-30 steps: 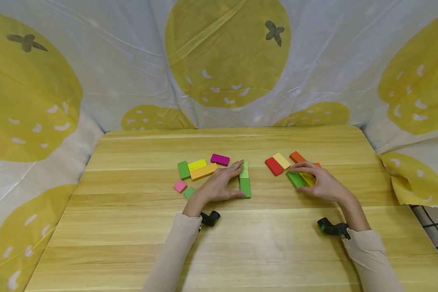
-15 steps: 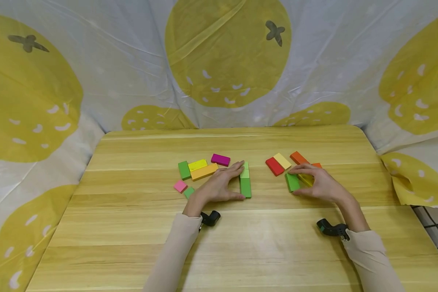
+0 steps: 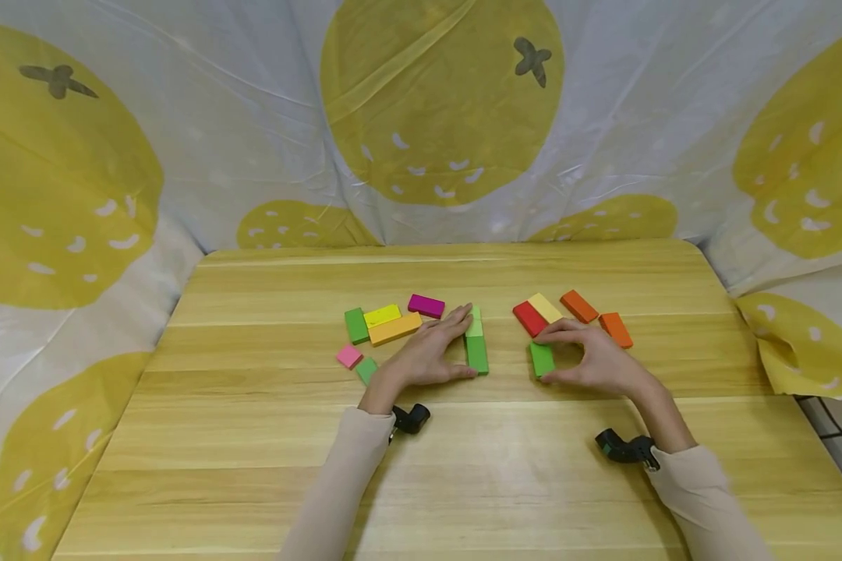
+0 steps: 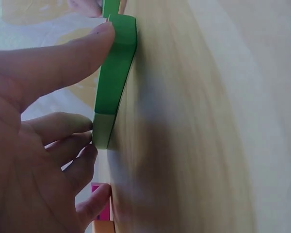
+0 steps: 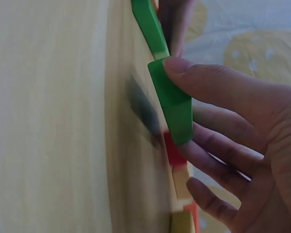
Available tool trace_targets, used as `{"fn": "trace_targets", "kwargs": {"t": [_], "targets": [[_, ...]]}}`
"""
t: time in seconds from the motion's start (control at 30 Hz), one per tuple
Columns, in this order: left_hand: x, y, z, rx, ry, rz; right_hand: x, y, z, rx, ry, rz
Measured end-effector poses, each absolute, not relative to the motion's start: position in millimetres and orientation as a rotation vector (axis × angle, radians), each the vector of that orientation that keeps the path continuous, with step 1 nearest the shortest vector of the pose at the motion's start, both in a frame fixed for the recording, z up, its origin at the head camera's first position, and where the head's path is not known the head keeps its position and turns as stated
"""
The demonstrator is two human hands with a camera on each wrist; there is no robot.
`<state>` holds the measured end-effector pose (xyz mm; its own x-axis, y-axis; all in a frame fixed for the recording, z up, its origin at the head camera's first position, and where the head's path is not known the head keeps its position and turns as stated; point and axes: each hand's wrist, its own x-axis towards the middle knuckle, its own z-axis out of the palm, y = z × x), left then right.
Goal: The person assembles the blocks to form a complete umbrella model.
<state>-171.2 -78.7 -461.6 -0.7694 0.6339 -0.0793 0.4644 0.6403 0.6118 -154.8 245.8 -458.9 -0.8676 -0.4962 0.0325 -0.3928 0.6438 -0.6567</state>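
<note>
My left hand spans a row of two blocks. Its thumb rests on the near end of the green block, its fingers by the light green block at the far end. In the left wrist view the green block and paler block lie end to end on the table. My right hand pinches another green block between thumb and fingers. In the right wrist view that block hangs just above the table, its shadow beneath. A red block and a cream block lie just beyond it.
Left of my left hand lie a yellow block, a light orange block, a purple block and a pink block. Two orange blocks lie beyond my right hand. A patterned cloth hangs behind the wooden table.
My right hand has pulled the green block leftward, away from the yellow block beside it, toward the row at my left hand. The left hand stays in about the same place.
</note>
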Motion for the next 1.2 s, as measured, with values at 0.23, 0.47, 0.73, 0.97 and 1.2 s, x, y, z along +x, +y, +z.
{"fn": "trace_targets", "kwargs": {"t": [0.23,0.47,0.73,0.97,1.2], "targets": [[-171,-78,-464,0.863,2.571,0.834,-150,225,-467,-0.791,2.708,-1.065],[-172,-79,-464,0.874,2.569,0.834,-152,221,-471,-0.757,2.719,-1.099],[-174,-77,-464,0.878,2.578,0.831,-150,217,-466,-0.761,2.696,-1.103],[-179,-76,-463,0.854,2.554,0.856,-142,202,-459,-0.846,2.633,-1.13],[-185,-76,-465,0.846,2.553,0.857,-136,182,-462,-0.913,2.555,-1.196]]}}
